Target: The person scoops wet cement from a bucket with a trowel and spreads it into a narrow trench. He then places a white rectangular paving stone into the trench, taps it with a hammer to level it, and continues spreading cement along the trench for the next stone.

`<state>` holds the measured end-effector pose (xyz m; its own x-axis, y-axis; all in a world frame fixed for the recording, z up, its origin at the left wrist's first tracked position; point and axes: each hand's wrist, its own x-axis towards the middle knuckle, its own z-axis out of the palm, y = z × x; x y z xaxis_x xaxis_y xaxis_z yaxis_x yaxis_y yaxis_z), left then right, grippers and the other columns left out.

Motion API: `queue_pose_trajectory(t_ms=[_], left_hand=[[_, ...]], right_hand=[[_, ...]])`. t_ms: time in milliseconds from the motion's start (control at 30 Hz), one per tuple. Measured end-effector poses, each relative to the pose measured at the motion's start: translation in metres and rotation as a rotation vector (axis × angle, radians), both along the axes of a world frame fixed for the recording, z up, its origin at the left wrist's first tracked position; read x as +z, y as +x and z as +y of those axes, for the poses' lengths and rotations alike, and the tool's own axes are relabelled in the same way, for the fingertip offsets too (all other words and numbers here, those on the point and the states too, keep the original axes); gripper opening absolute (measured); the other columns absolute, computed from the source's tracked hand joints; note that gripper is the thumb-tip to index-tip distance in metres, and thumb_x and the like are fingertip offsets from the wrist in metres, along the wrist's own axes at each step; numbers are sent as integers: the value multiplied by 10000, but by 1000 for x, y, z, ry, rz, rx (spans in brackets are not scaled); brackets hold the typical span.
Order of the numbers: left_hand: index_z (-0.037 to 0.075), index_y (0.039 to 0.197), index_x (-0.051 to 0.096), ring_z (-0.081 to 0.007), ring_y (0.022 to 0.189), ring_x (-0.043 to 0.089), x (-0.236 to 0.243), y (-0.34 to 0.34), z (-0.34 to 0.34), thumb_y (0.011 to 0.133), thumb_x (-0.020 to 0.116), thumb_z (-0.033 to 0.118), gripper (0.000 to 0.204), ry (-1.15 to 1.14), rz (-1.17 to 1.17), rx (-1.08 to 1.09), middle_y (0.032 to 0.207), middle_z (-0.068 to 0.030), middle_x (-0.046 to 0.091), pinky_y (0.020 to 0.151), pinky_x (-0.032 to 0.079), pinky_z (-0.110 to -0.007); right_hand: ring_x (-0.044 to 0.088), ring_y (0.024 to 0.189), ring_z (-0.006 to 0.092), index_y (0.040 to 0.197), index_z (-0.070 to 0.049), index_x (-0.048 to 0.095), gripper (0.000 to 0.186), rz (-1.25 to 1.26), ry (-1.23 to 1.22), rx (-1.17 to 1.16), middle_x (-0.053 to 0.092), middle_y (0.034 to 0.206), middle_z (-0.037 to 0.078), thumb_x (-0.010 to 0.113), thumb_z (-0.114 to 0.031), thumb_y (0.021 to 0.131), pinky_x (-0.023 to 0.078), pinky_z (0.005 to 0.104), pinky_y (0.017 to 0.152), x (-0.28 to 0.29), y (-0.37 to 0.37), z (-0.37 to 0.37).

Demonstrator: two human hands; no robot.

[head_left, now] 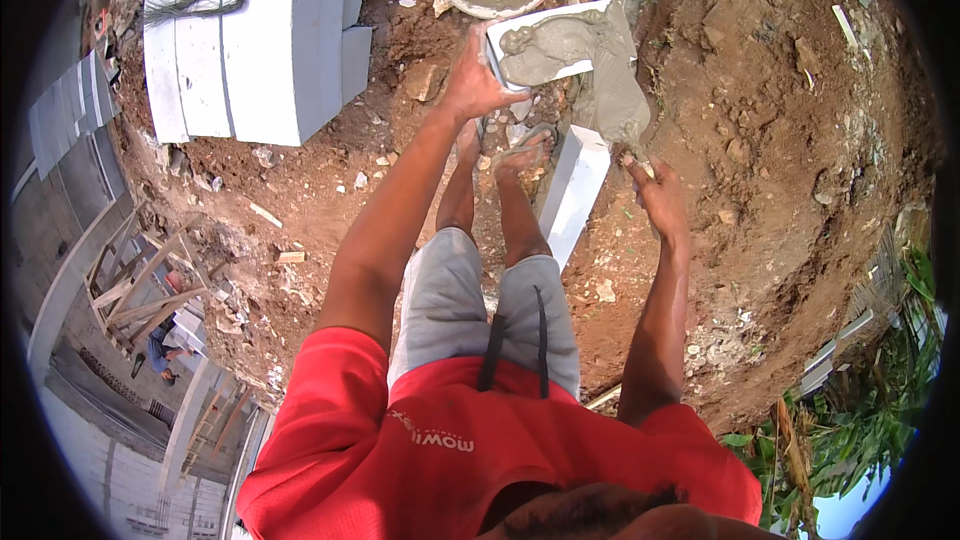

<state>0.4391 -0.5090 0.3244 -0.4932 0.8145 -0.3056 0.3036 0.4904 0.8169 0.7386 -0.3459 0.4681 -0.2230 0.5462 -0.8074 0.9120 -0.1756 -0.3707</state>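
My left hand (478,80) grips the near-left end of a white block (575,70), whose upper face carries wet grey mortar (545,40) in uneven lumps. My right hand (655,195) is closed on the handle of a trowel (620,100), its blade coated in mortar at the block's right end. A long white block (575,190) lies on the dirt between my legs and right hand. Beyond the held block sits a round bucket (465,2) of grey mortar.
A stack of white blocks (250,80) with a loop of wire (210,2) stands at left. Rubble-strewn red soil (770,140) surrounds my feet. At far left are concrete structures, wooden framing (140,290) and another person (160,350) lower down; green plants (880,370) grow at right.
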Motion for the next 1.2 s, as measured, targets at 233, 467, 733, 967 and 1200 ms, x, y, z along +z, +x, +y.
queue_pose_trajectory(t_ms=[233,467,733,967,1200], left_hand=[[57,1557,326,-370,1430,452,20,-4,5,564,994,447,1259,-75,10,1,1561,-189,405,1235,346,-474],[57,1521,370,-396,1483,400,29,18,2,601,991,436,1173,97,76,-42,1563,-180,411,1292,269,-478],[13,1458,411,-397,1498,404,28,66,-8,583,979,278,1076,260,-116,30,1500,-204,482,1303,266,-505],[51,1455,453,-392,1506,406,28,50,-73,663,975,286,977,189,-352,69,1524,-207,475,1274,300,-537],[61,1436,413,-431,1525,374,34,0,-130,767,905,196,842,217,-183,-39,1551,-215,475,1258,326,-526]], right_hand=[[546,643,142,1167,-4,698,368,-53,178,-43,627,765,49,713,-296,945,448,321,625,19,39,-11],[683,973,316,1294,63,638,551,12,54,227,712,1042,231,653,-325,903,505,458,893,102,-126,67],[712,1097,380,1279,91,650,648,-25,-246,174,748,1060,280,634,-472,959,543,525,954,-63,-277,136],[651,1209,379,1581,-125,462,916,-381,-453,277,599,1431,230,564,-764,932,603,551,902,-158,-155,160],[608,1291,428,1666,-159,317,1091,-221,-853,-84,498,1557,257,571,-846,858,569,580,1008,-166,-175,58]])
